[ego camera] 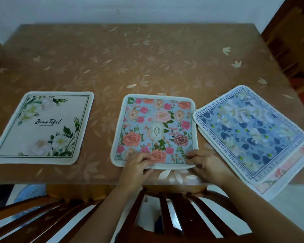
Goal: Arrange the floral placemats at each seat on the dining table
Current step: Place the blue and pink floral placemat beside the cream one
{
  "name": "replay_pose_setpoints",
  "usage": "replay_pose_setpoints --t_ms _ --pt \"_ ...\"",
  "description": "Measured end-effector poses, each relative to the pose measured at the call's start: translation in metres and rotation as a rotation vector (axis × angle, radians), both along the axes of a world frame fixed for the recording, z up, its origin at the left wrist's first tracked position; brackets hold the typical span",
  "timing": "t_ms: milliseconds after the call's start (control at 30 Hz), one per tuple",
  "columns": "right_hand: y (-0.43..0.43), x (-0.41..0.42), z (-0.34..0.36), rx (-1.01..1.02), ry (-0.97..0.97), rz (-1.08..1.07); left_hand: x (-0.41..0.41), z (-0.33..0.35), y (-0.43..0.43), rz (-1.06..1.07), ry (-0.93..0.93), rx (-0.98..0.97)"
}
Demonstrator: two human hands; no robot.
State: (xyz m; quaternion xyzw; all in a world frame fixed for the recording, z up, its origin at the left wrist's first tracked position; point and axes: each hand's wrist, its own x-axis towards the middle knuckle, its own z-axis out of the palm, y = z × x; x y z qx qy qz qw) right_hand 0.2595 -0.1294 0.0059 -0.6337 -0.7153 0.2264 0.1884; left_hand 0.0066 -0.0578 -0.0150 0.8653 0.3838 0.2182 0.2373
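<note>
A pink-and-blue floral placemat [156, 123] lies flat in the middle of the table's near side. My left hand [138, 163] pinches its near edge left of centre, and my right hand [204, 163] grips the same edge at the near right corner. A cream placemat [42, 127] with white flowers and the word "Beautiful" lies flat to the left. At the right, a blue floral placemat [249, 132] tops a small skewed stack, with a pink-edged mat [277, 179] showing beneath it and hanging over the table edge.
The table [147, 58] wears a brown leaf-pattern cloth under a clear cover. Dark wooden chair backs [165, 207] stand against the near edge below my arms. A wall runs along the far side, and wooden furniture [291, 50] stands at the right.
</note>
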Motion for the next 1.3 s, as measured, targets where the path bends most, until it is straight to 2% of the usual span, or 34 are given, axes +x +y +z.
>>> replay_pose_setpoints --t_ms 200,400,633,1100,1300 --pt "-0.005 -0.010 -0.005 0.070 -0.044 0.056 -0.002 0.000 0.001 -0.027 0.054 -0.002" --pt "-0.007 -0.013 -0.012 0.105 -0.060 0.053 0.001 -0.002 0.000 0.007 0.030 -0.004" --pt "-0.003 -0.003 -0.019 0.162 -0.064 -0.013 0.016 -0.006 0.003 -0.016 0.011 -0.024" --pt "-0.002 -0.013 -0.026 0.128 -0.076 -0.082 -0.023 -0.018 0.018 0.157 0.323 -0.053" --pt "0.003 -0.018 -0.026 0.091 -0.078 -0.111 -0.025 -0.021 0.020 0.149 0.362 -0.053"
